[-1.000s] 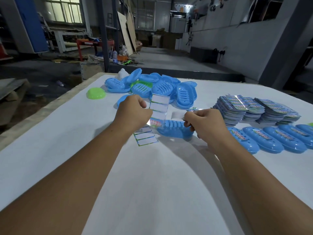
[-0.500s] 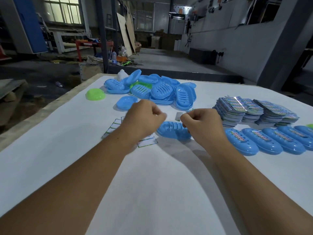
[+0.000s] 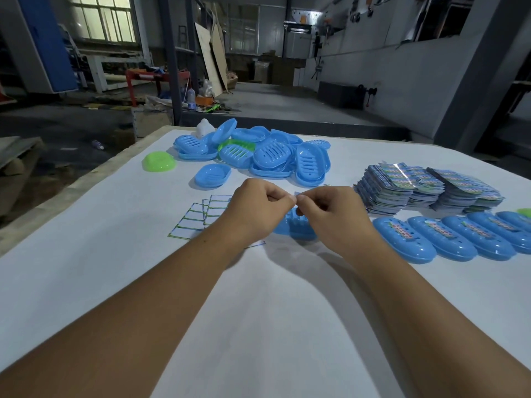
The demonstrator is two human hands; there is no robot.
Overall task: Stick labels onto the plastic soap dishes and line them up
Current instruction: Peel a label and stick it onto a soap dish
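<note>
My left hand and my right hand meet fingertip to fingertip above a blue soap dish on the white table. Between the fingertips both hands pinch a small label, mostly hidden by the fingers. The dish lies partly behind my hands. A row of labelled blue dishes stands in line to the right. Stacks of label sheets sit behind that row.
A pile of unlabelled blue dishes lies at the back, with one single blue dish and a green one near it. Empty label backing sheets lie left of my hands. The table's left edge drops to the floor.
My left hand put down the backing strip it held up and came across to meet my right hand. Both hands now hold the label together above the dish.
</note>
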